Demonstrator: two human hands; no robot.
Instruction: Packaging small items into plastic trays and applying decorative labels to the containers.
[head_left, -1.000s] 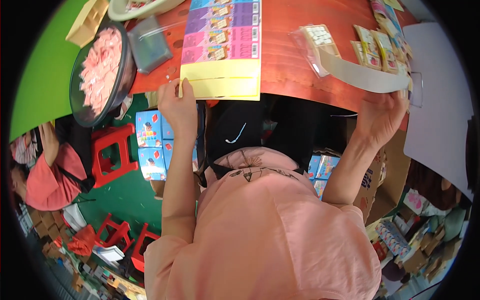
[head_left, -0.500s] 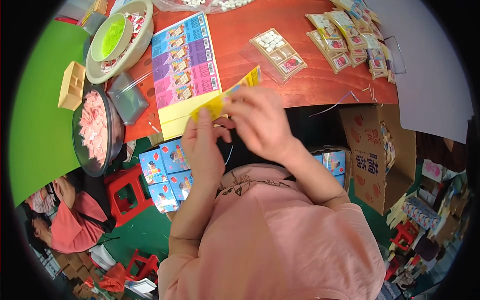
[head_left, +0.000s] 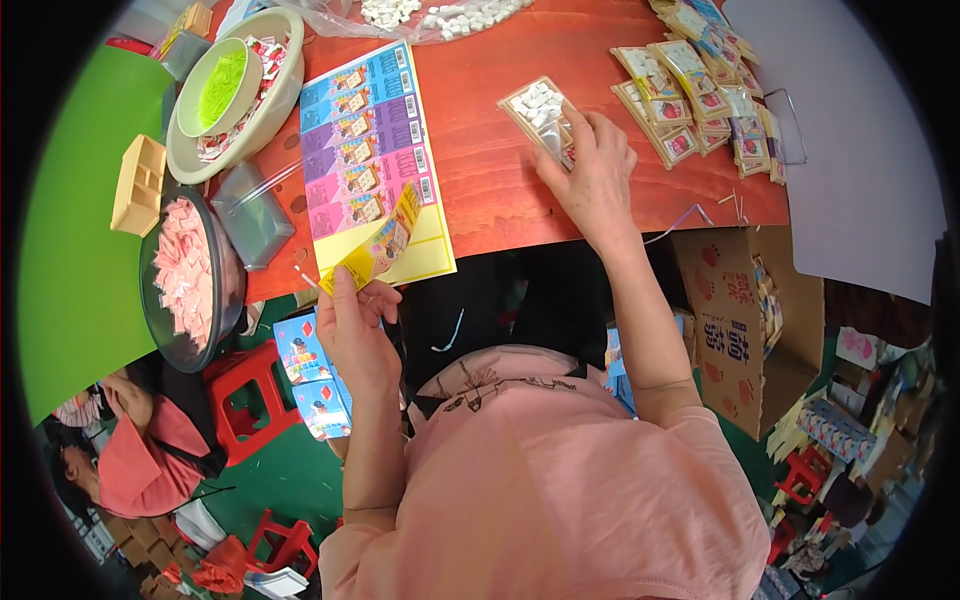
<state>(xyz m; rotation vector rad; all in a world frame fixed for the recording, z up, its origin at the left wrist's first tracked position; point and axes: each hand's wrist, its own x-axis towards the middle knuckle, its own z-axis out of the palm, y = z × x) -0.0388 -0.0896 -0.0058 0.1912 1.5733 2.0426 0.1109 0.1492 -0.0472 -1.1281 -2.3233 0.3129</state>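
Pinched by one end between the thumb and fingers of my left hand is a yellow printed sticker label. Its free end curls up over the lower part of a sticker sheet with blue, purple and pink labels and a bare yellow backing strip. My right hand reaches over a small compartment tray holding white cube-shaped pieces. Thumb and index finger are spread at the tray's near part, hiding most of it; whether they touch it I cannot tell.
Several labelled trays are piled at the back right. To the left stand a cream basin with a bowl of green shreds, a dark bowl of pink packets and a clear box. An open carton sits below the table edge.
My hands have parted. The left has drawn the yellow label down and left, while the right has let go of it and moved up and right to the tray.
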